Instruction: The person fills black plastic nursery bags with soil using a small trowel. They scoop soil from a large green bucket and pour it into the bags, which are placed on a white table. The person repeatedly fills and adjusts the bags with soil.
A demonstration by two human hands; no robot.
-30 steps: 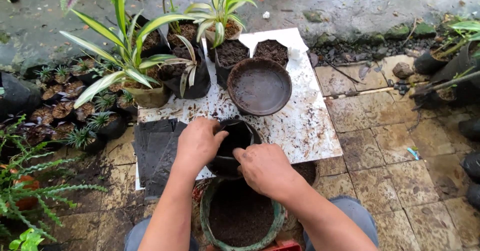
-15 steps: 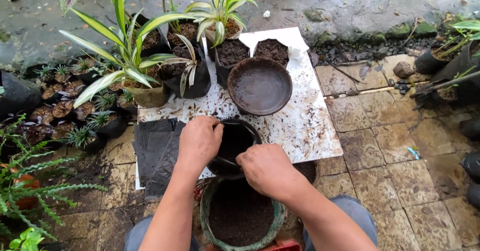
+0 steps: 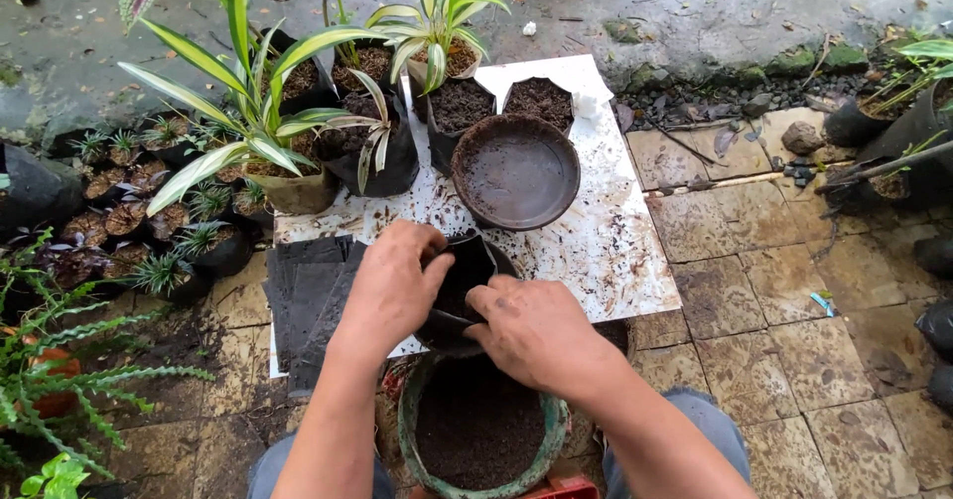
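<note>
A black plastic grow bag (image 3: 463,283) stands on the white board (image 3: 606,251) just in front of me. My left hand (image 3: 389,288) grips its left rim, fingers curled over the edge. My right hand (image 3: 536,332) pinches the near right rim and presses it inward, so the mouth is squeezed narrower. Directly below my hands is a green-rimmed bucket (image 3: 476,429) full of dark soil. A stack of flat black bags (image 3: 310,305) lies to the left of my left hand.
A round brown dish (image 3: 515,172) sits behind the bag. Two soil-filled bags (image 3: 501,104) and several potted striped-leaf plants (image 3: 298,132) stand at the back. Small potted seedlings (image 3: 149,211) crowd the left. Wet paving tiles (image 3: 784,300) spread right, with dark pots (image 3: 893,142) at the edge.
Both hands have closed in on the bag's rim. The mouth, round before, is now pinched and folded narrower, and the right hand has moved up onto the rim.
</note>
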